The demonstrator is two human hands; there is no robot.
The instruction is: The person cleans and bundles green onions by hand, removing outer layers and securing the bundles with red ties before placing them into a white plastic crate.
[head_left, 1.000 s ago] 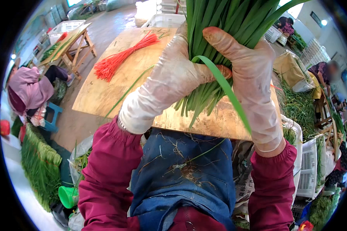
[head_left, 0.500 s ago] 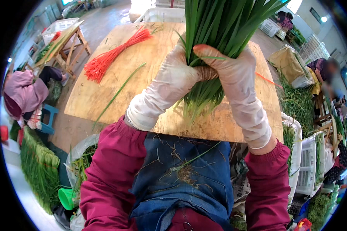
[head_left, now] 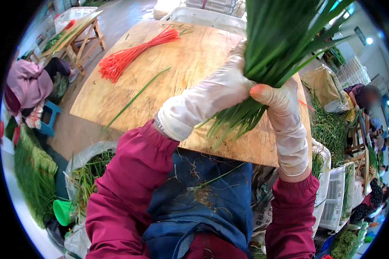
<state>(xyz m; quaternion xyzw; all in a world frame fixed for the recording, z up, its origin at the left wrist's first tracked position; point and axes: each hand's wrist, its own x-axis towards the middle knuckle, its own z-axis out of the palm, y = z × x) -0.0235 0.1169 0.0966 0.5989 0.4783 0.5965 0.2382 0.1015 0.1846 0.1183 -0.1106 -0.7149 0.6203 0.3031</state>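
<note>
Both gloved hands are clamped round one thick bunch of greens (head_left: 281, 47), held upright above the near right part of the board (head_left: 194, 64): the left hand (head_left: 229, 86) wraps the stems from the left, the right hand (head_left: 276, 101) closes on them from the front with its thumb across, and the cut ends fan out below the fists. The bunch hides the board's far right corner. On the board, well left of the bunch, lies a sheaf of red ties (head_left: 129, 54), and between it and the near edge a single green stalk (head_left: 138, 95) lies slantwise. The board is pale bare wood, resting over white crates (head_left: 333, 203) at its right. Left of the board a person in pink (head_left: 28, 86) crouches by a blue stool (head_left: 47, 118), with a small wooden table (head_left: 80, 30) beyond. Below the board's near left corner stands a sack of greens (head_left: 88, 172), a green funnel (head_left: 64, 211) beside it, and a stacked green pile (head_left: 32, 172) further left. Right of the board sit a tan bag (head_left: 324, 86) and loose greens on the grey concrete floor.
</note>
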